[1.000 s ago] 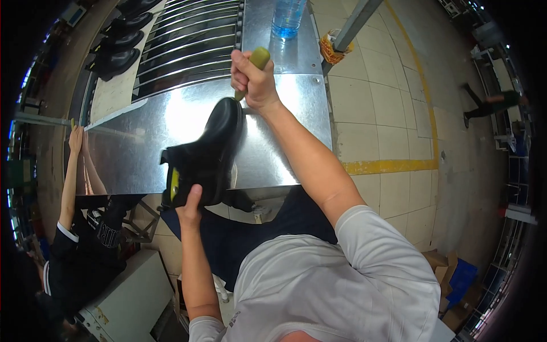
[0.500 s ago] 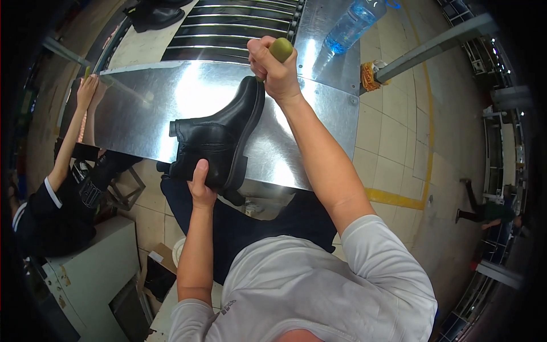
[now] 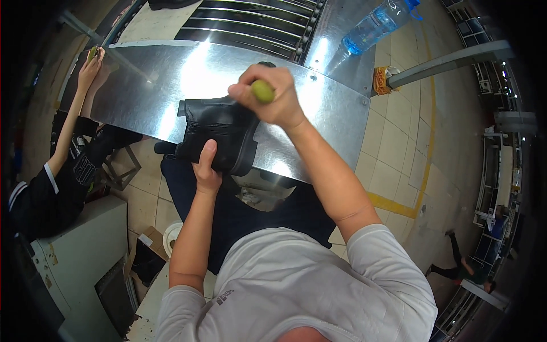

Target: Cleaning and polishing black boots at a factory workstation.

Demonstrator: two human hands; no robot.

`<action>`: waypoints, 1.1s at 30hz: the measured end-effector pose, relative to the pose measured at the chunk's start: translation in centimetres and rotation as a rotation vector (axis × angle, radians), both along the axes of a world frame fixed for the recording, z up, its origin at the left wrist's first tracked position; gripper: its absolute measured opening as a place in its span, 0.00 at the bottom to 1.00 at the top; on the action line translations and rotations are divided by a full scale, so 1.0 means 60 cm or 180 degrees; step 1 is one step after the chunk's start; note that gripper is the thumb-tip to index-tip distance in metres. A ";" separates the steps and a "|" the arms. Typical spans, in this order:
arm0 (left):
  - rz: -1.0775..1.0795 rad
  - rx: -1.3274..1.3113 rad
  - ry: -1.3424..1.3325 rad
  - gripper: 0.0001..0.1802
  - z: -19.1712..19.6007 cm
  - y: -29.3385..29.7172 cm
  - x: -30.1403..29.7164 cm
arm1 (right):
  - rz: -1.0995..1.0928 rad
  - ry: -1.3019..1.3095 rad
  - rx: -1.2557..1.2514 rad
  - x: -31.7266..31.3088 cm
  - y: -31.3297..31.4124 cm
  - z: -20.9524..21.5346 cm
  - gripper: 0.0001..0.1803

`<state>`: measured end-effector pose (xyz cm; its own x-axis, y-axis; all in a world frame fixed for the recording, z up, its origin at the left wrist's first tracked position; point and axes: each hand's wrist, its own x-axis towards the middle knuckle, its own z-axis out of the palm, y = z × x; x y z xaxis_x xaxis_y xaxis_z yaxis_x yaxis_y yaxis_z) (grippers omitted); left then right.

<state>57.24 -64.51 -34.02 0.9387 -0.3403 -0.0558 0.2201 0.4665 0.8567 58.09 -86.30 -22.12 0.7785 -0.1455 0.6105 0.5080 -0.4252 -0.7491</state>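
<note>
A black ankle boot (image 3: 219, 128) lies on its side at the front edge of the shiny metal table (image 3: 148, 85). Its heel end points toward me and its toe away. My left hand (image 3: 208, 168) grips the boot near the heel, thumb on top and fingers hidden underneath. Closed in a fist, my right hand (image 3: 273, 97) is over the front part of the boot, near its sole edge, and covers much of it. A rounded olive-green handle (image 3: 263, 91) sticks up from that fist; the tool's other end is hidden.
Metal rollers (image 3: 245, 25) lie behind the table. A clear water bottle (image 3: 373, 28) with a blue cap stands at back right, near a metal bar (image 3: 450, 65). At left, a co-worker's hand (image 3: 90, 71) holds something green at the table's end. A grey cabinet (image 3: 85, 256) stands lower left.
My right fist with the green handle has moved from the boot's toe back toward me, over its front part. The left hand keeps its hold. The whole view has shifted slightly.
</note>
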 end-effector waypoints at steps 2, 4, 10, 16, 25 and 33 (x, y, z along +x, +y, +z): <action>0.0057 -0.0159 0.0195 0.22 0.007 -0.009 -0.007 | 0.0094 -0.0132 -0.0020 -0.011 0.035 -0.006 0.17; 0.0049 -0.0343 0.0387 0.25 0.022 -0.011 -0.007 | 0.0304 -0.0132 0.0126 -0.030 0.074 -0.023 0.17; 0.0184 -0.0114 0.0108 0.22 0.065 0.014 -0.013 | 0.0871 0.0658 0.3432 -0.093 0.062 -0.041 0.13; -0.0243 0.1564 -0.1124 0.27 0.074 0.138 -0.035 | -0.1037 0.1309 0.2848 -0.216 -0.027 -0.086 0.15; -0.0829 0.2698 -0.2382 0.27 0.076 0.262 -0.056 | -0.1042 0.1897 0.2523 -0.236 -0.035 -0.119 0.13; -0.0335 0.3011 -0.2675 0.22 0.048 0.274 -0.105 | -0.1172 0.1803 0.2437 -0.235 -0.027 -0.126 0.13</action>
